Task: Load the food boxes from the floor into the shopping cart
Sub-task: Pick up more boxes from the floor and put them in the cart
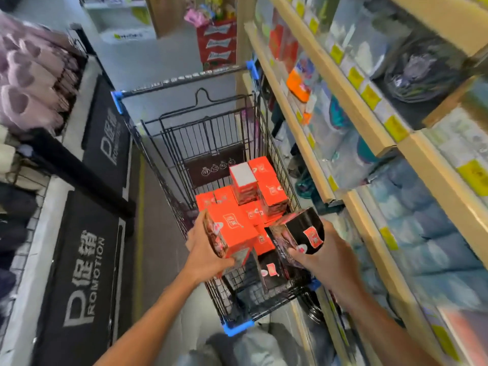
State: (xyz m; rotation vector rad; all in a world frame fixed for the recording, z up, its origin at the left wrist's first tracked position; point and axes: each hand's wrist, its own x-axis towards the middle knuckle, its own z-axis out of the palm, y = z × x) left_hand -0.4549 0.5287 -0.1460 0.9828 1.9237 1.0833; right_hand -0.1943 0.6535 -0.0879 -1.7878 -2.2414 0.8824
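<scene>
Two bare forearms were seen, with no sleeves reaching the wrists. No rings, watch or gloves were worn on the left hand (204,250) or the right hand (323,250). Grey clothing (253,347), blurred, was seen at the lower edge of the view.

Left hand (203,249) gripping orange box (232,231), right hand (324,249) gripping black box (301,231), over shopping cart (158,165), blurry shelves (369,122).

Orange food boxes (245,204), about ten, heaped in black wire shopping cart (169,178), one upended showing grey face. Orange box (232,233) and black box (303,231) held tilted above basket; second black box (272,270) at near end.
</scene>
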